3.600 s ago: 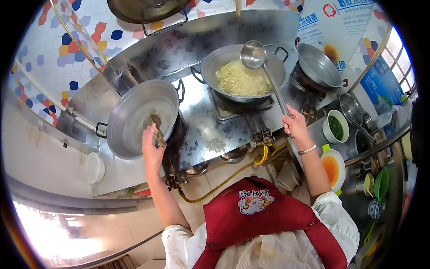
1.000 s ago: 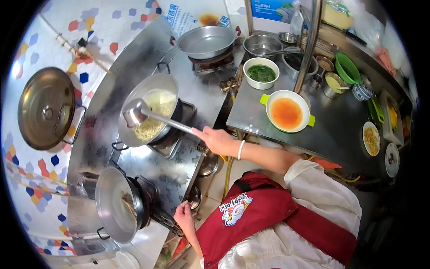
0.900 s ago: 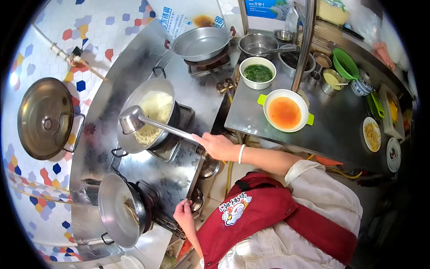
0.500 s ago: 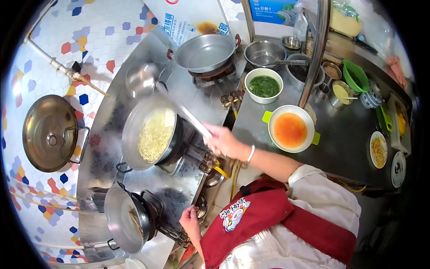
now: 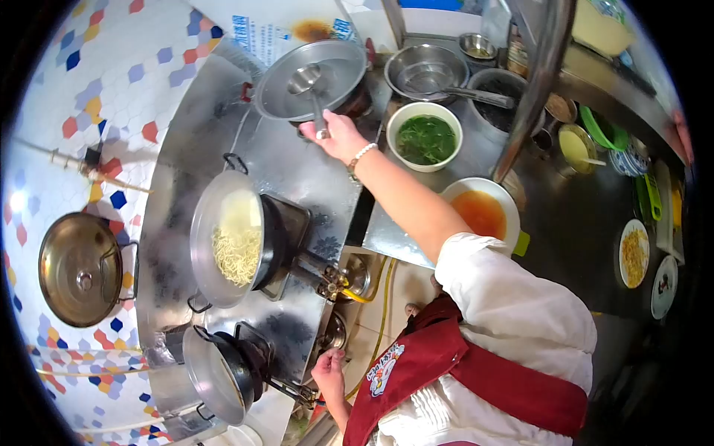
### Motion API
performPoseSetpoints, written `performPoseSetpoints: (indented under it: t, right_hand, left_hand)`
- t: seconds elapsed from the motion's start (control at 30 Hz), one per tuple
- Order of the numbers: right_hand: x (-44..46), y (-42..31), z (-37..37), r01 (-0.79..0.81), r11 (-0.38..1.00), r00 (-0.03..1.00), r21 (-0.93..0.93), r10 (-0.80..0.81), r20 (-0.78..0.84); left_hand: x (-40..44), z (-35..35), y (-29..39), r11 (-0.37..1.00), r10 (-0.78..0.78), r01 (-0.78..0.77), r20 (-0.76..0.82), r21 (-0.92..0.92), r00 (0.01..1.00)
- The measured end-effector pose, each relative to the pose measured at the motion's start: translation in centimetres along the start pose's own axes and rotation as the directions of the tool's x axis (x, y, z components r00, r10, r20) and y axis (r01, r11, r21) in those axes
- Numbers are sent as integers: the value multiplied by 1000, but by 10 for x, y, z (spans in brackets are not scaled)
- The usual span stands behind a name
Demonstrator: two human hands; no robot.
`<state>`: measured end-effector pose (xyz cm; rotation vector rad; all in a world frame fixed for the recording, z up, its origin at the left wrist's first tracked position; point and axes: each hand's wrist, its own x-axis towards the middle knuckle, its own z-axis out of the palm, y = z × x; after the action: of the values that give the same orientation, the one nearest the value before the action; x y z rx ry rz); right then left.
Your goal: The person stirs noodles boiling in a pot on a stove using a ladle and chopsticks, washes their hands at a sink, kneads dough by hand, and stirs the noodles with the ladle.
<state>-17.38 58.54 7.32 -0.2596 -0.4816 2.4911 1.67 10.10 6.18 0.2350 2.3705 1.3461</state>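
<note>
A: Where did we see passage?
B: Above the noodle pan. Right of the right hand, we logged two obstacles: the bowl of greens, then the slanted pole.

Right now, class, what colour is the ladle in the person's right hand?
The ladle is silvery grey; it shows best in the head view, the only one.

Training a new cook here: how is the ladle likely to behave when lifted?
The ladle should stay stiff, since it looks like metal. It may feel front-heavy, because the right hand holds the handle well back from the cup. Its smooth, shiny surface might slip in a wet grip.
</note>
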Motion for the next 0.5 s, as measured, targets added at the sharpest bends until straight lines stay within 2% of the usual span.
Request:
performPoseSetpoints:
  t: [0.03,0.1,0.17,0.2,0.23,0.3,0.33,0.37,0.43,0.5]
  right_hand:
    - [-14,0,2,49,994,998,-94,-44,51]
    - [-54,3,8,-131,990,979,-46,122,-164]
    - [-116,31,-8,-103,924,995,-369,96,-39]
    - [-164,46,-9,-9,841,996,-542,57,71]
    - [-199,55,-15,32,716,984,-697,102,149]
    - [-280,66,-18,236,420,954,-876,71,291]
    - [-315,69,-25,372,241,921,-896,25,389]
    - [-348,65,-28,443,88,895,-892,7,445]
    - [-400,59,-51,557,-140,824,-818,-29,566]
    - [-444,51,-89,477,-447,874,-756,153,461]
  left_hand:
    - [-1,5,9,999,4,-5,30,35,1000]
    - [0,17,17,1000,27,-27,79,-6,996]
    - [14,35,11,994,81,-72,107,-79,991]
    - [21,40,12,992,111,-98,192,-79,975]
    - [36,48,5,973,221,-193,272,-125,937]
    - [38,80,21,889,195,-23,333,-458,923]
    - [42,92,25,814,88,206,467,-542,880]
    - [51,112,21,687,13,428,599,-588,801]
    - [63,172,-30,539,410,452,690,-711,596]
    - [23,208,-6,477,389,651,807,-590,445]
